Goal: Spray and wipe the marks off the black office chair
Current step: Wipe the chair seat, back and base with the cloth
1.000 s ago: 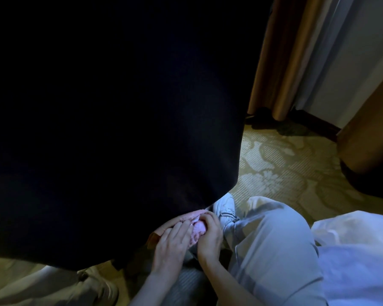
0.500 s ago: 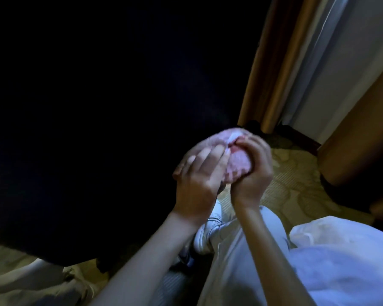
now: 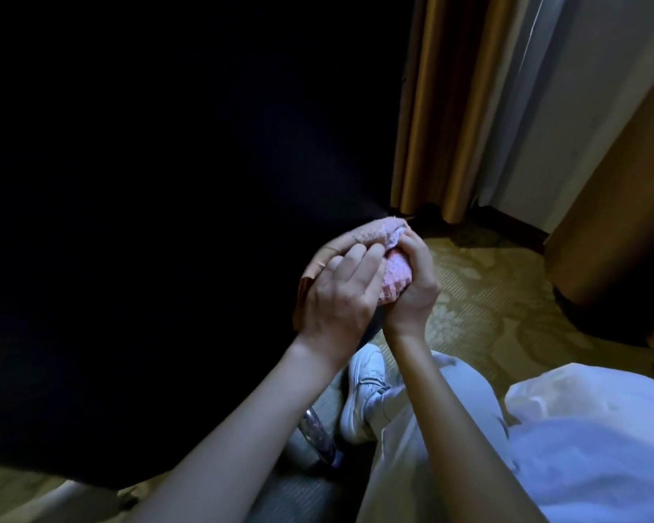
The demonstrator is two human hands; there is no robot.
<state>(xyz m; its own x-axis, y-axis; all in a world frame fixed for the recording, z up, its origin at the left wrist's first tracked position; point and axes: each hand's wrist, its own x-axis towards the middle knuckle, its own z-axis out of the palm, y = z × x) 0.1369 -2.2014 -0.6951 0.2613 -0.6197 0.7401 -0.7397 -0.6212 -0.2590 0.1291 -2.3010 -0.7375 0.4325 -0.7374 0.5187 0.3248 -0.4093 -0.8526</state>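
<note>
The black office chair [image 3: 167,220] fills the left and centre of the view as one dark mass; no marks show on it in this light. A bunched pink cloth [image 3: 395,273] is held against the chair's right edge. My left hand [image 3: 340,292] grips the cloth from the left, fingers curled over it. My right hand [image 3: 412,285] grips it from the right. A clear bottle [image 3: 320,435], perhaps the sprayer, stands on the floor under my left forearm, mostly hidden.
Gold curtains [image 3: 438,107] hang behind the chair, with a pale wall [image 3: 582,88] to their right. Patterned carpet [image 3: 487,303] lies on the right. My grey trouser leg [image 3: 423,428] and white shoe [image 3: 363,394] are below, a white plastic bag [image 3: 589,428] at lower right.
Both hands have lifted the pink cloth from low under the chair up to its right edge. The view has tilted up a little.
</note>
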